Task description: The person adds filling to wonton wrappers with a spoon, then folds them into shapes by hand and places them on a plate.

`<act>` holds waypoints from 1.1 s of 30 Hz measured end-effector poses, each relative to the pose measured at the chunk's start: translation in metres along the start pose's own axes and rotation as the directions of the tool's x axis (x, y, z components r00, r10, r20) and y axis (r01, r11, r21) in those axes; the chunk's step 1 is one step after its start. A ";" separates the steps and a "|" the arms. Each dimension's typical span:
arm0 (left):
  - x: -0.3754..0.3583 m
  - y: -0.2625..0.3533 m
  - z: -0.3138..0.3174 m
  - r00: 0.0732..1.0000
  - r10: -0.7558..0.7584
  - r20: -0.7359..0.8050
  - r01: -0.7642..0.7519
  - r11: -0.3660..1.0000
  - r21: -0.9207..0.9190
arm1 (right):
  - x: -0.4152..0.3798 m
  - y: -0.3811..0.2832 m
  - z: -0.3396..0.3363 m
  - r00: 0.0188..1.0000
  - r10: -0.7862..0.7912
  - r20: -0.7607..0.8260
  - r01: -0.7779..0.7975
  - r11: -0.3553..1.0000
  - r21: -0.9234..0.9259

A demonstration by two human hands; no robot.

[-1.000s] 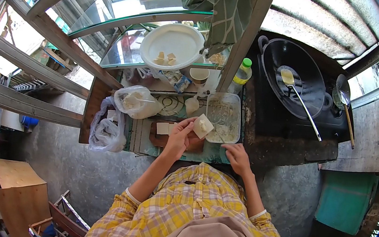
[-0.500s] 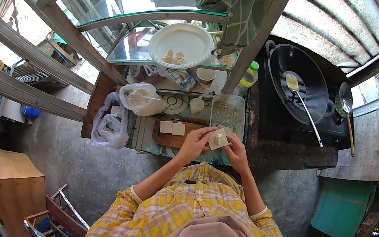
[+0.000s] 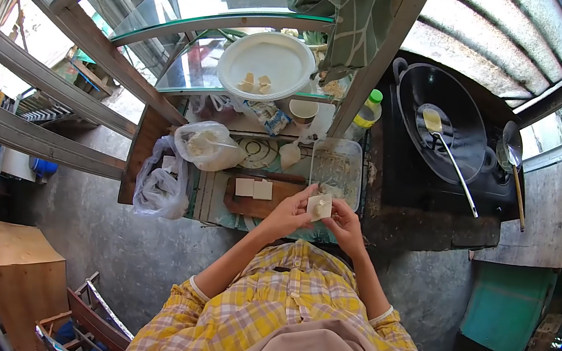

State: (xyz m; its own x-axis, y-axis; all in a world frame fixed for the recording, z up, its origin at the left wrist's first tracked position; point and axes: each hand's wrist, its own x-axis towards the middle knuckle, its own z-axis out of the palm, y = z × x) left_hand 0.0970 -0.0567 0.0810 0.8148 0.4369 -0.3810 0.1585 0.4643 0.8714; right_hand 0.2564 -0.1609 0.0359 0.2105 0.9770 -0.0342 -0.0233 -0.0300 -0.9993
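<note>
Between my two hands I hold a square, pale wonton wrapper (image 3: pixel 320 208) with a small lump of filling at its middle. My left hand (image 3: pixel 288 214) pinches its left side, and the fingers of my right hand (image 3: pixel 347 227) close on its right edge. To the left, more square wrappers (image 3: pixel 253 188) lie on a brown wooden board (image 3: pixel 243 207). Just beyond my hands is a clear plastic tub (image 3: pixel 339 156) with residue of filling inside. A white plate (image 3: pixel 271 55) on the glass shelf carries several small folded wontons (image 3: pixel 255 85).
Plastic bags (image 3: pixel 162 192) sit at the counter's left, one holding pale contents (image 3: pixel 209 145). Behind the board are a paper cup (image 3: pixel 303 111) and a knotted little bag (image 3: pixel 290 155). A bottle with a green cap (image 3: pixel 369 109) stands beside the stove, where a wok (image 3: pixel 447 108) holds a spatula (image 3: pixel 456 165).
The wrapper has turned from a tilted position to nearly square-on and shifted slightly left. My right hand has moved slightly left with it. Both hands keep their hold.
</note>
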 end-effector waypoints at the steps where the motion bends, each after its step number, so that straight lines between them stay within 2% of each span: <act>1: 0.000 0.000 0.000 1.000 -0.002 0.006 0.002 1.000 0.000 | -0.001 0.003 0.000 0.999 0.038 0.011 -0.039 0.998 0.049; 3: -0.002 0.001 0.000 1.000 -0.006 0.018 0.006 1.000 0.001 | -0.001 0.002 0.003 0.996 0.088 0.020 -0.090 0.986 0.138; 6: -0.002 -0.003 0.000 1.000 0.008 0.014 -0.009 0.995 0.100 | -0.002 -0.004 0.008 0.993 0.117 0.017 -0.118 0.961 0.249; 9: -0.002 0.000 -0.001 0.997 -0.043 0.062 0.030 0.981 0.193 | -0.003 -0.008 0.012 0.991 0.130 0.022 -0.130 0.934 0.334; 12: -0.005 -0.003 0.000 0.996 0.080 0.046 -0.090 0.952 0.294 | -0.003 -0.010 0.015 0.982 0.186 0.033 -0.184 0.902 0.391; 14: -0.002 -0.012 0.000 0.966 0.252 0.067 -0.259 0.897 0.359 | -0.003 -0.002 0.013 0.963 0.261 0.061 -0.263 0.874 0.410; 16: -0.002 -0.008 0.002 0.953 0.290 0.086 -0.300 0.868 0.396 | -0.004 0.003 0.014 0.962 0.266 0.053 -0.261 0.856 0.447; 21: -0.012 0.016 0.006 0.986 0.129 0.108 -0.163 0.887 0.432 | -0.004 0.007 0.018 0.953 0.302 0.024 -0.269 0.808 0.524; 24: -0.009 0.003 0.006 0.968 0.244 0.057 -0.248 0.900 0.358 | -0.002 0.003 0.022 0.949 0.316 0.002 -0.251 0.749 0.612; 26: -0.007 -0.002 0.008 0.961 0.274 -0.043 -0.254 0.932 0.259 | 0.000 -0.004 0.026 0.938 0.345 -0.041 -0.234 0.714 0.660; 30: -0.002 -0.016 0.009 0.958 0.216 -0.189 -0.191 0.971 0.143 | 0.004 -0.013 0.030 0.933 0.344 -0.104 -0.169 0.675 0.718; 33: -0.004 -0.018 0.014 0.927 0.283 -0.247 -0.252 0.956 0.150 | 0.006 -0.011 0.031 0.927 0.353 -0.129 -0.159 0.678 0.718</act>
State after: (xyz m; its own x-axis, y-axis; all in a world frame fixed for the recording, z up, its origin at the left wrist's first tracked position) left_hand 0.0984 -0.0775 0.0717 0.6623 0.7267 -0.1826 0.0298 0.2180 0.9755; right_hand 0.2280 -0.1480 0.0468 0.3128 0.8674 -0.3870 -0.7505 -0.0240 -0.6604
